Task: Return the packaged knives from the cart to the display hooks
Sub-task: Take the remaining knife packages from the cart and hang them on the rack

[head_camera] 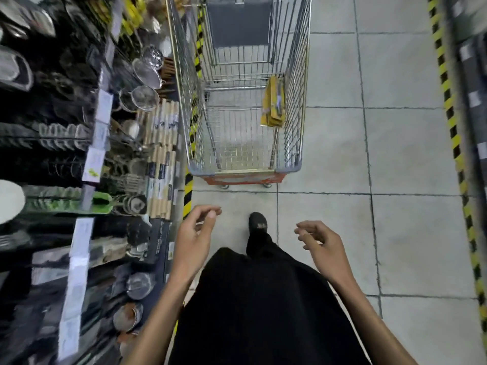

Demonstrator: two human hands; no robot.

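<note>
Your left hand point(193, 238) hangs over the floor with its fingers point(205, 208) loosely curled, thumb close to the forefinger, and nothing between them. Your right hand point(322, 247) mirrors it: fingers point(311, 224) bent and slightly apart, holding nothing. Both forearms reach forward past a black garment point(250, 299), and one dark shoe point(257, 222) shows between the hands.

Ahead of you stands the wire cart point(245, 171), its near bumper just beyond the hands. The packaged knives point(274, 104) are inside it, a yellow bundle against the cart's right wall, well apart from both hands. The bundle's long axis runs up and down the view, roughly parallel to that wall. Whether the bundle stands on end or lies tilted cannot be told, nor which end is blade and which is handle. Printing on the yellow card is visible but too small to read.

To your left, the display shelving point(79, 154) carries metal strainers point(147, 72) and rows of card-sleeved items with pale handles point(163, 133). White price labels point(104, 104) line the shelf edges; their writing is blurred beyond reading. Much of this shelving is dark and smeared, and its hooks cannot be made out.

Yellow-and-black hazard tape point(187, 191) edges the grey tiled floor point(395, 154) beside the shelving. A second striped band point(448, 101) runs along the right side, where another fixture point(471, 48) is cut off by the frame and blurred.
</note>
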